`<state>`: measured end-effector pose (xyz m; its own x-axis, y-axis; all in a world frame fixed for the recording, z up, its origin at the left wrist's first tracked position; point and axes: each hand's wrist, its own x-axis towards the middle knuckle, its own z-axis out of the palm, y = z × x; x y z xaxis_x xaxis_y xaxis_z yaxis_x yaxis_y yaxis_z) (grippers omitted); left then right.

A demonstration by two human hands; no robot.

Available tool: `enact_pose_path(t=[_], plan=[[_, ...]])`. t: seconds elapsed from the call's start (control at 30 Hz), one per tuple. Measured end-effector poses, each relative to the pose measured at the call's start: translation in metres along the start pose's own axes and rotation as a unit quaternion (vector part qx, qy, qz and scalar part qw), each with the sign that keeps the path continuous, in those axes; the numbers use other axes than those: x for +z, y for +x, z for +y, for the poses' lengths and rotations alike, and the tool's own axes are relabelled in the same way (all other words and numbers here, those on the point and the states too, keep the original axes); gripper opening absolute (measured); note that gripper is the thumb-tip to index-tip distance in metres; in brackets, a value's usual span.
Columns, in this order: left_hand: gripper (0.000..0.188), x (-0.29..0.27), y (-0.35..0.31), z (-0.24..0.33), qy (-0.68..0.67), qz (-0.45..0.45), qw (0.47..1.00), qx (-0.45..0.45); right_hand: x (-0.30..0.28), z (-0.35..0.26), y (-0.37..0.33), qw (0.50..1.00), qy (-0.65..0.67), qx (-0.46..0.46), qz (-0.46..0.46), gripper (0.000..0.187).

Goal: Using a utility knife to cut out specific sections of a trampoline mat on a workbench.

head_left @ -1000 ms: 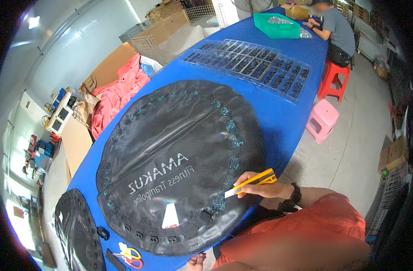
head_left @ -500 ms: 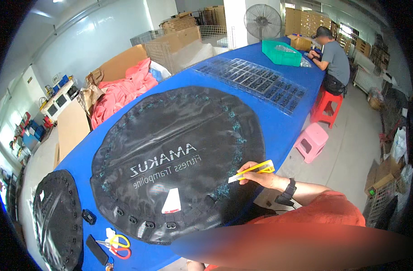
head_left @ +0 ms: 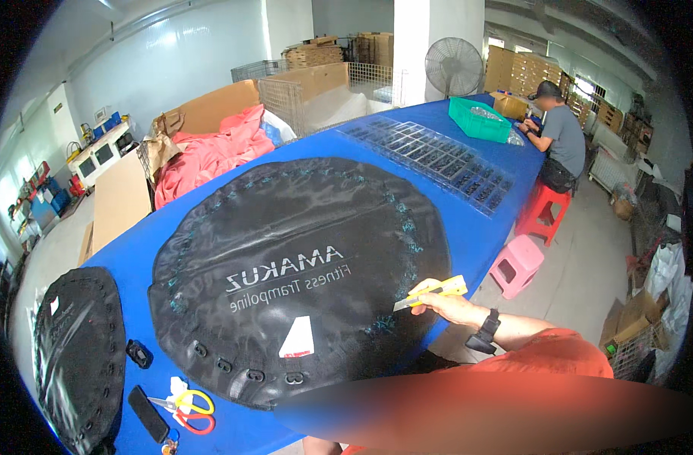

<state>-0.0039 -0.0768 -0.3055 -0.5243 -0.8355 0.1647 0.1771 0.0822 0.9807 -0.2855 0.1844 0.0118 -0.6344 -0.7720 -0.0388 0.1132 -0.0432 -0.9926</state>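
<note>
Yellow utility knife [head_left: 452, 287]: held in the right hand [head_left: 443, 305], fingers closed around it, blade out over the right part of a round black mat [head_left: 308, 212]; blade contact cannot be told. The left hand is out of sight; its state cannot be told. Mat lies on a blue table [head_left: 467, 231], white patch [head_left: 298, 338] near its lower edge. The right hand hides some of its right edge; a blurred orange area covers the near table edge. Left: second black mat [head_left: 81, 349], scissors [head_left: 174, 407]. Beyond: divided trays [head_left: 445, 159], green bin [head_left: 475, 123], seated co-worker [head_left: 564, 136].
</note>
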Motion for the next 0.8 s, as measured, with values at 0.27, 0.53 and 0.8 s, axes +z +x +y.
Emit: enact_pose_path(t=[0.27,0.53,0.8], plan=[[0.027,0.015,0.014,-0.021,-0.031,-0.025,0.999,-0.033,-0.002,0.003,-0.001,0.999,0.034,0.001,0.006,0.027],[0.026,0.030,0.031,-0.030,-0.059,-0.042,0.996,-0.048,-0.002,0.002,0.001,0.997,0.074,-0.008,-0.012,0.029],[0.026,0.042,0.046,-0.039,-0.088,-0.053,0.992,-0.067,-0.003,-0.001,0.000,0.997,0.081,0.002,-0.015,0.029]])
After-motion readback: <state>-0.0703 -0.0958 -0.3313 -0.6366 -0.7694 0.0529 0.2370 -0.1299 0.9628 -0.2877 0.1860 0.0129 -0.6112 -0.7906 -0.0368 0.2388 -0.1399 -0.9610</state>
